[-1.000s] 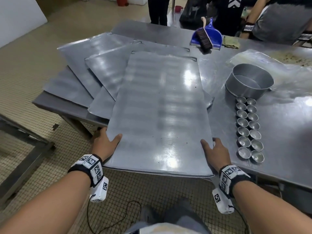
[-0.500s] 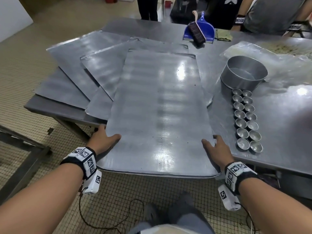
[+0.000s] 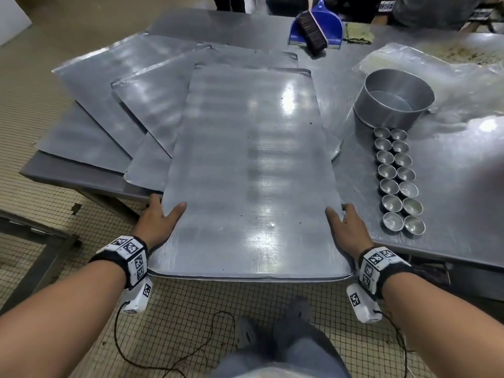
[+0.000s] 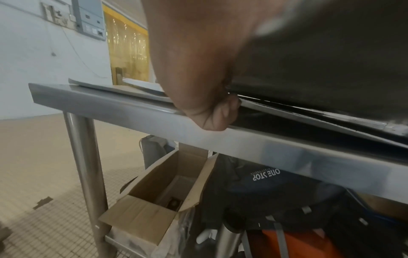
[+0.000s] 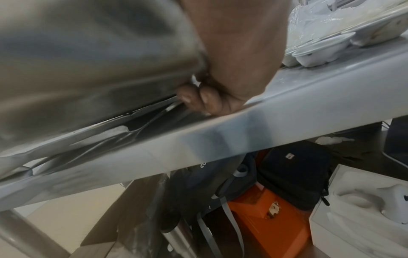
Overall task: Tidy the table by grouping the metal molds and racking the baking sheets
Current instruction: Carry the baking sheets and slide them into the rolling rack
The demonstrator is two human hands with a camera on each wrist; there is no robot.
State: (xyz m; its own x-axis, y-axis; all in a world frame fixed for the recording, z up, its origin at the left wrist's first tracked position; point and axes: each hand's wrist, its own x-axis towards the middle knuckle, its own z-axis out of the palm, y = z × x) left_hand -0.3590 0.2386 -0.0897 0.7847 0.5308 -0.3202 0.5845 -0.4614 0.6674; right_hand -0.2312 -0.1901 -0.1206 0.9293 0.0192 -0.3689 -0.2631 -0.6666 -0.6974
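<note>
A large grey baking sheet (image 3: 251, 170) lies on top of several fanned sheets (image 3: 120, 85) and overhangs the near table edge. My left hand (image 3: 161, 216) grips its left edge, thumb on top and fingers curled beneath (image 4: 212, 113). On the right edge my right hand (image 3: 346, 227) holds the same sheet, fingers tucked under it (image 5: 198, 99). Small round metal molds (image 3: 398, 181) stand in two neat rows on the table to the right, below a round cake tin (image 3: 392, 105).
The steel table (image 3: 450, 186) carries a blue dustpan with a brush (image 3: 316, 25), a cloth and a plastic-covered tray at the back right. A metal frame (image 3: 41, 241) stands on the tiled floor at left. Bags and a cardboard box (image 4: 159, 195) sit under the table. People stand behind.
The top sheet has slid a little further toward me over the table edge, with both hands keeping their hold on its sides.
</note>
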